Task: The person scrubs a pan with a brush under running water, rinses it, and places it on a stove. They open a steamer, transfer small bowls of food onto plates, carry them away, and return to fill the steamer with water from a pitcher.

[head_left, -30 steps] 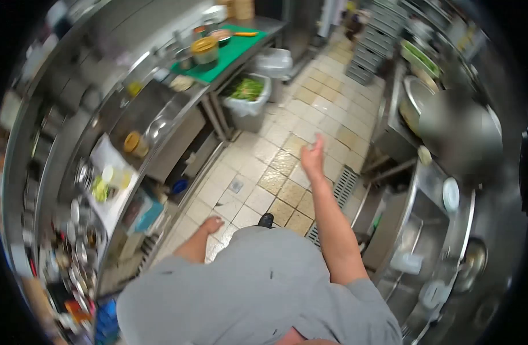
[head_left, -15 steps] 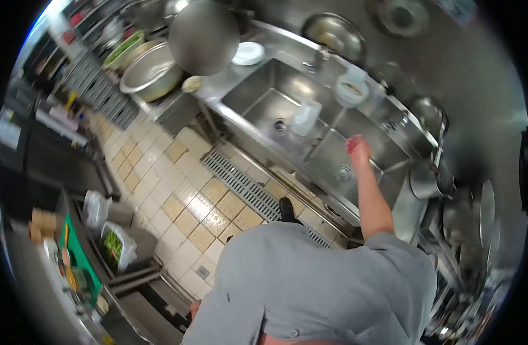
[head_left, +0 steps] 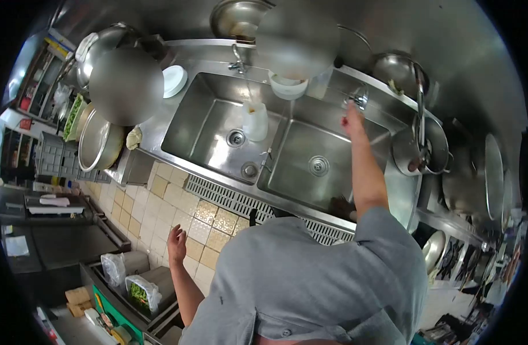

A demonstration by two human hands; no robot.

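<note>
My right hand reaches over the right sink basin, fingertips right at the chrome faucet on the back ledge. Its thumb stands apart and a finger points at the faucet. My left hand hangs over the tiled floor at my side, fingers loosely apart, holding nothing. In the left basin a white plastic jug stands below another faucet. A white bowl rests on the ledge behind the divider, partly hidden by a blurred patch.
Stacked white plates and a large metal bowl are at the left. A metal pot with utensils stands right of the sink. A floor grate runs below its front edge. A bag of greens is behind at left.
My right hand has moved from above the right basin to the faucet at the back. My left hand has risen into view. The view has turned and come over the sink.
</note>
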